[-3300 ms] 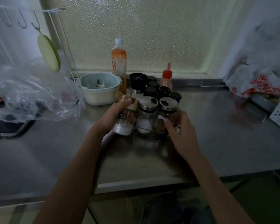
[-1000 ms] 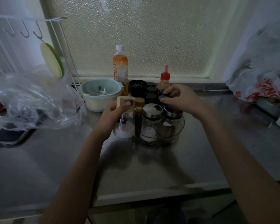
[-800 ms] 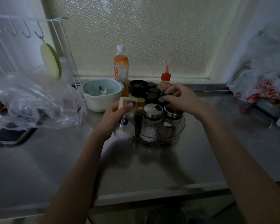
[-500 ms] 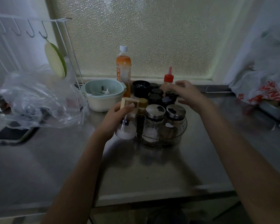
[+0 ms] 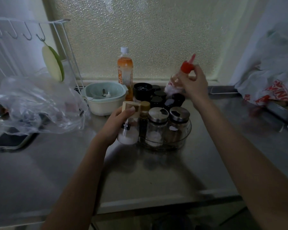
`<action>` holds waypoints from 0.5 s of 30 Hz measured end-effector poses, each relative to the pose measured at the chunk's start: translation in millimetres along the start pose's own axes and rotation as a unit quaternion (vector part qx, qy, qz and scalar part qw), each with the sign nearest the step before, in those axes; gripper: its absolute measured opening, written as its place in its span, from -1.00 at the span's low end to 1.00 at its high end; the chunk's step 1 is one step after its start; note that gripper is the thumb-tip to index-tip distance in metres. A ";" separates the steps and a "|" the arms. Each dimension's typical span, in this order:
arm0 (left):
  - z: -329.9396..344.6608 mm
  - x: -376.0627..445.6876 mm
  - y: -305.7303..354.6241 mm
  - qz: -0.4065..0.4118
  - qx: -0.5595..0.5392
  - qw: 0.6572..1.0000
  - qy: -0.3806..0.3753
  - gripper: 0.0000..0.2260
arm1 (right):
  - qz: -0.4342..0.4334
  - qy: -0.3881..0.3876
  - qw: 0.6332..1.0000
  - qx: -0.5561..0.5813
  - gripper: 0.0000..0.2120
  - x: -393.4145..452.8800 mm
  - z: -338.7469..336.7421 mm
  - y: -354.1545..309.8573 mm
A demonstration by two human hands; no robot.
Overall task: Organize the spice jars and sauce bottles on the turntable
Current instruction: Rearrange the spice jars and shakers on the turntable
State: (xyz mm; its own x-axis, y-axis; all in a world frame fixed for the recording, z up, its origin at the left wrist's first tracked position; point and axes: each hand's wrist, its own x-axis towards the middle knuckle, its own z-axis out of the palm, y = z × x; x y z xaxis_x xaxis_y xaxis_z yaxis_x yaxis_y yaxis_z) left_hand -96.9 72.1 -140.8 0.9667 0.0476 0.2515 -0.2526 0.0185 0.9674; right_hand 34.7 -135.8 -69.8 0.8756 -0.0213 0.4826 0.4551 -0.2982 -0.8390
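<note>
A clear round turntable [image 5: 181, 140] on the steel counter carries several jars: two glass shakers with silver lids [image 5: 158, 123] in front and black-lidded jars [image 5: 158, 97] behind. My left hand [image 5: 116, 123] grips a wooden-capped jar of white powder [image 5: 129, 125] at the turntable's left edge, tilted a little. My right hand [image 5: 193, 83] holds a red-capped squeeze bottle [image 5: 175, 83] lifted above the back right of the turntable, tilted to the right. A thin gold-capped bottle [image 5: 144, 117] stands just right of the white jar.
An orange drink bottle [image 5: 125, 70] stands behind the jars by the frosted window. A pale green bowl [image 5: 105, 98] sits to the left, next to a clear plastic bag [image 5: 37, 107] and a phone [image 5: 12, 141]. Bags [image 5: 273, 83] lie at the right.
My right hand has taken hold of the red-capped squeeze bottle at the back and lifted it up off the turntable. My left hand has kept its grip on the white-powder jar.
</note>
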 end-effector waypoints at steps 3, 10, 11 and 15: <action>0.2 -1.9 0.2 0.002 0.004 1.000 -0.021 -0.73 | -0.007 -0.001 1.000 0.003 -0.78 0.1 -11.3 -6.3; 3.1 -8.5 5.3 -0.024 -0.013 0.998 -0.056 -0.74 | 0.009 0.123 0.988 0.094 -0.70 -14.7 -22.7 -7.8; 4.0 -9.1 5.7 -0.022 -0.002 0.998 -0.064 -0.68 | 0.008 0.135 0.986 0.095 -0.68 -17.0 -26.5 -7.9; 8.6 -8.4 5.0 -0.022 0.020 0.995 -0.091 -0.50 | 0.018 0.126 0.986 0.103 -0.68 -27.1 -39.8 -3.7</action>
State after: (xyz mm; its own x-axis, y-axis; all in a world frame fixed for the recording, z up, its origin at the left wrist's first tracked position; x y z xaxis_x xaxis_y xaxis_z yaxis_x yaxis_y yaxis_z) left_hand -105.9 63.2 -137.8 0.9690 -0.1339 0.2075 -0.2124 -0.0233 0.9769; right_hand 2.8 -172.1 -69.8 0.8359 -0.2728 0.4763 0.4700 -0.0924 -0.8778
